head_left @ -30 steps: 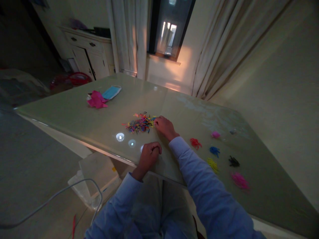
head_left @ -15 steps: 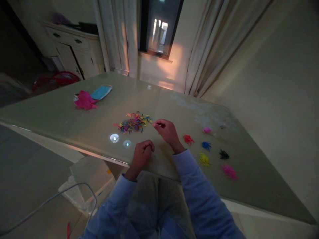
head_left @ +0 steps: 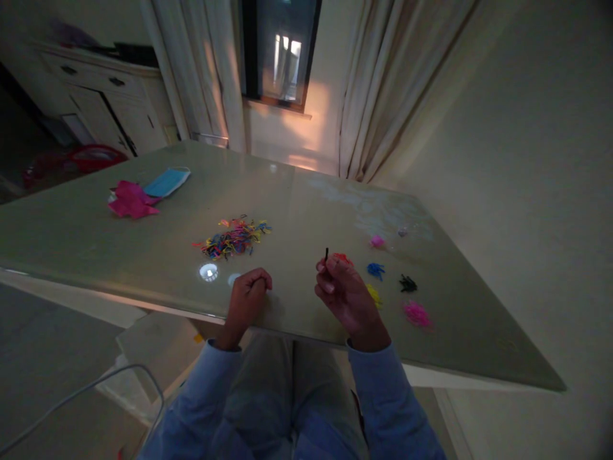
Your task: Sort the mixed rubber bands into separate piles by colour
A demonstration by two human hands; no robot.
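Between thumb and fingertips, my right hand (head_left: pixel 345 291) pinches a short black rubber band (head_left: pixel 327 253) that sticks up above the table. Behind that hand, the red bands (head_left: pixel 343 259) and yellow bands (head_left: pixel 374 296) are partly hidden. Beyond it lie small separate piles of blue bands (head_left: pixel 376 271), black bands (head_left: pixel 408 283) and pink bands (head_left: pixel 417 314). My left hand (head_left: pixel 249 296) rests closed near the table's front edge; whatever its curled fingers hold, if anything, is hidden. Just past it spreads a mixed heap of coloured rubber bands (head_left: pixel 234 238).
On the far left of the glossy table (head_left: pixel 297 204) lie a crumpled pink piece (head_left: pixel 133 200) and a blue face mask (head_left: pixel 167 183). A small pink clump (head_left: pixel 377 241) sits farther back on the right. A cable (head_left: pixel 110 374) curves beside the table at lower left.
My right hand has moved from the mixed heap toward the right-hand piles, carrying the black rubber band upright. My left hand stays closed near the edge. The camera view has turned slightly right.
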